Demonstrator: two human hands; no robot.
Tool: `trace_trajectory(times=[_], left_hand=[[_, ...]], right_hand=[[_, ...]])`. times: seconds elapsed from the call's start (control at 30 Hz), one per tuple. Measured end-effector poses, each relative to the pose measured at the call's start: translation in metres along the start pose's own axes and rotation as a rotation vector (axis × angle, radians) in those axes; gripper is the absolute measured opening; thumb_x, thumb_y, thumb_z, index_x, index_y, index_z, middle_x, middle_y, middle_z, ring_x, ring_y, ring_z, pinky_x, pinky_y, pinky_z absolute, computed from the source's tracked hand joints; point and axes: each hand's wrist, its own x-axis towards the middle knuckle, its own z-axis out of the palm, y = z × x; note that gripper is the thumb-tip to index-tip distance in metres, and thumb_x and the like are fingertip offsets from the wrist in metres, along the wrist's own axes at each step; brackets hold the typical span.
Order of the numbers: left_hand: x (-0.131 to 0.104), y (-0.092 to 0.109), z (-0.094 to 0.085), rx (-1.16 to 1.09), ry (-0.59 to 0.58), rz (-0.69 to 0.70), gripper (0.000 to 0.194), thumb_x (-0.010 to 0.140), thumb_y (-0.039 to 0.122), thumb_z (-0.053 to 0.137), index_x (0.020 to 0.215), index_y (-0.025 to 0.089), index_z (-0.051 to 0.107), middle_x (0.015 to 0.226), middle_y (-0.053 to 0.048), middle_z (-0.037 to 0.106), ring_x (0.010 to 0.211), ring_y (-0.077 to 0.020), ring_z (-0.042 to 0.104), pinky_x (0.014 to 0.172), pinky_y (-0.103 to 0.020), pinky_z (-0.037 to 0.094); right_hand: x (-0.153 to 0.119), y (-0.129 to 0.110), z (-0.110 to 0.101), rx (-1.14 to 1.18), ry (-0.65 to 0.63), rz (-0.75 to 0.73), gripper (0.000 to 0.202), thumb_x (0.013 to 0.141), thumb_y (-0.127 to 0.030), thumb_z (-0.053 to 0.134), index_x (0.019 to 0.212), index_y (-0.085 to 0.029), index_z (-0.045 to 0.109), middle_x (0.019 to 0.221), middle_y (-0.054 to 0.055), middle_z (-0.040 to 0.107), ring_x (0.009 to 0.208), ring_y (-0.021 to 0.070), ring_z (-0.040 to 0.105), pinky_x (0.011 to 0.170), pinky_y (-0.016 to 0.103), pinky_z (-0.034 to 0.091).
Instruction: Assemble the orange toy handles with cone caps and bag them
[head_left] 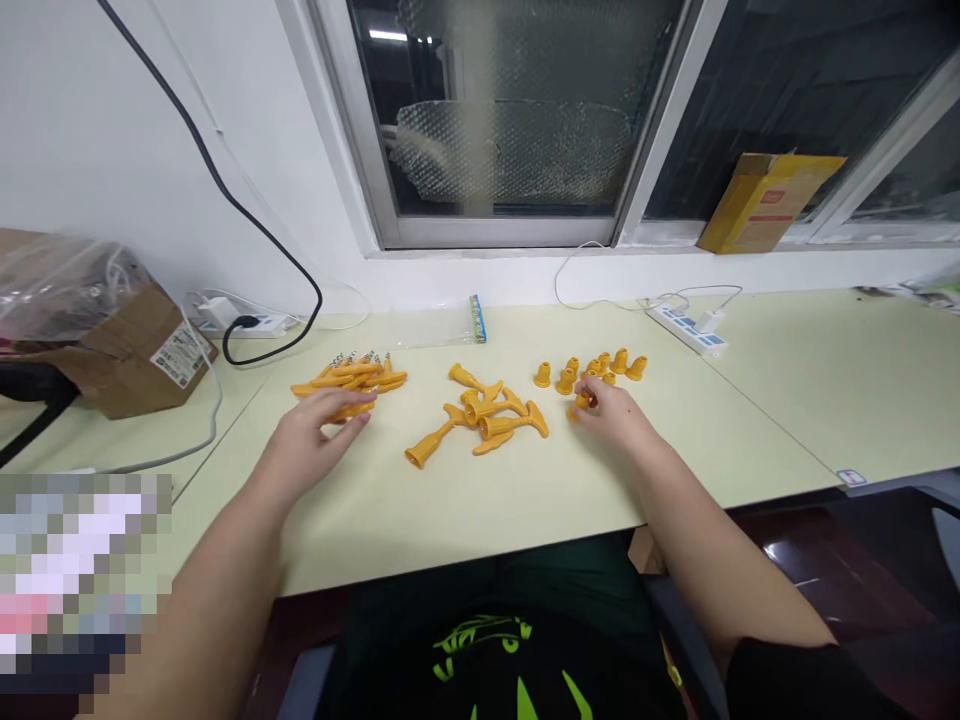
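Note:
My left hand (315,432) reaches over a pile of orange T-shaped handles with metal corkscrew spirals (352,374). Its thumb and fingers are apart, with one orange handle (351,411) showing between them; whether they touch it I cannot tell. My right hand (611,410) pinches an orange bell-shaped cap (578,407) just above the table. Beside it stand several more orange caps (566,381), mostly upright. Between my hands lies a loose heap of corkscrews (491,408), each handle joined to a cap, pointing different ways.
A clear plastic bag (435,325) with a coloured header lies behind the heap. Power strips (686,328) and cables rest near the wall. On the left is a cardboard box (150,350) with plastic on top. A flattened carton (772,203) leans at the window.

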Motion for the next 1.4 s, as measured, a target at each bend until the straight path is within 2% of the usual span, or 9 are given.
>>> trace_trajectory(times=[0.13,0.27,0.4,0.53,0.7,0.97,1.1,1.23,1.4], left_hand=[[-0.036,-0.031,-0.018,0.133,-0.138,-0.05,0.032,0.091,0.049,0.061,0.117,0.036,0.074,0.125,-0.004,0.069,0.11,-0.0293,0.067,0.07,-0.033,0.058],[-0.053,-0.058,-0.023,0.209,-0.191,-0.028,0.029,0.091,0.048,0.059,0.113,0.036,0.074,0.125,-0.004,0.069,0.112,-0.0313,0.068,0.093,-0.043,0.056],[-0.05,-0.075,-0.022,0.237,-0.248,-0.026,0.026,0.089,0.046,0.059,0.106,0.035,0.075,0.122,-0.005,0.072,0.107,-0.0322,0.07,0.092,-0.043,0.056],[-0.037,-0.087,-0.019,0.249,-0.266,-0.026,0.025,0.088,0.045,0.057,0.103,0.032,0.073,0.117,-0.005,0.074,0.1,-0.0313,0.072,0.089,-0.042,0.057],[-0.02,-0.088,-0.018,0.283,-0.31,0.029,0.025,0.084,0.04,0.056,0.099,0.029,0.073,0.112,-0.008,0.075,0.099,-0.0313,0.072,0.088,-0.043,0.058],[0.013,-0.015,-0.012,0.252,-0.274,0.073,0.033,0.084,0.049,0.064,0.109,0.029,0.073,0.12,-0.009,0.071,0.111,-0.0374,0.067,0.094,-0.051,0.054],[0.026,0.046,0.001,0.07,-0.224,0.214,0.031,0.086,0.045,0.07,0.113,0.031,0.073,0.121,-0.008,0.07,0.116,-0.0353,0.064,0.1,-0.047,0.051],[0.04,0.099,0.024,-0.142,-0.308,0.352,0.046,0.086,0.041,0.074,0.13,0.033,0.066,0.13,-0.007,0.064,0.121,-0.0302,0.061,0.106,-0.043,0.049],[0.054,0.113,0.068,-0.375,-0.253,0.431,0.031,0.09,0.034,0.071,0.12,0.027,0.069,0.125,-0.009,0.065,0.12,-0.0266,0.061,0.103,-0.04,0.051]], right_hand=[[-0.013,0.009,-0.001,-0.066,0.1,-0.004,0.024,0.081,-0.025,0.06,0.105,-0.022,0.062,0.097,0.009,0.068,0.083,0.0266,0.064,0.074,0.04,0.05],[-0.014,-0.009,-0.002,-0.067,0.259,-0.278,0.014,0.085,-0.02,0.059,0.098,-0.022,0.063,0.104,0.012,0.066,0.102,0.0313,0.062,0.091,0.047,0.05],[-0.01,-0.04,0.006,0.005,0.024,-0.55,0.022,0.089,-0.019,0.06,0.11,-0.022,0.065,0.112,0.011,0.067,0.107,0.0294,0.062,0.096,0.046,0.05],[0.0,-0.053,0.026,-0.083,-0.145,-0.585,0.033,0.087,-0.019,0.064,0.12,-0.019,0.068,0.116,0.013,0.065,0.107,0.0292,0.062,0.095,0.046,0.051],[0.013,-0.057,0.045,-0.128,-0.173,-0.587,0.03,0.089,-0.024,0.068,0.119,-0.019,0.072,0.107,0.012,0.062,0.099,0.0267,0.06,0.089,0.042,0.051],[0.027,-0.072,0.027,0.042,-0.258,-0.48,0.011,0.079,-0.019,0.07,0.09,-0.02,0.07,0.086,0.004,0.063,0.083,0.0205,0.059,0.072,0.032,0.045],[0.038,-0.082,0.014,0.486,-0.251,-0.258,0.01,0.079,-0.026,0.067,0.086,-0.021,0.062,0.067,-0.005,0.053,0.061,0.0135,0.049,0.059,0.028,0.038],[0.044,-0.097,0.02,1.104,-0.25,-0.123,0.016,0.079,-0.03,0.069,0.083,-0.022,0.055,0.067,-0.004,0.059,0.061,0.0141,0.056,0.063,0.03,0.045],[0.036,-0.107,0.035,1.412,-0.363,0.024,0.033,0.072,-0.038,0.084,0.085,-0.021,0.058,0.075,0.0,0.069,0.067,0.0149,0.064,0.069,0.031,0.052]])
